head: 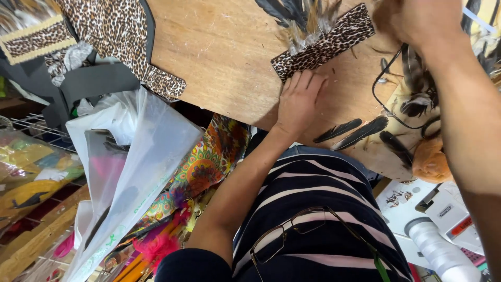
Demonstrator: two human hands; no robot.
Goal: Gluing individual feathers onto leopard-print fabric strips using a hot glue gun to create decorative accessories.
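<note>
Our left hand [298, 100] presses flat, fingers together, on the leopard-print band [323, 43]; our right hand [417, 21] grip: cannot tell.

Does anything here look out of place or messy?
Slightly. Three loose dark feathers lie scattered near the table edge, apart from those tucked under the leopard strip that the left hand presses down. The right hand is raised above the strip. Nothing looks damaged.
</note>
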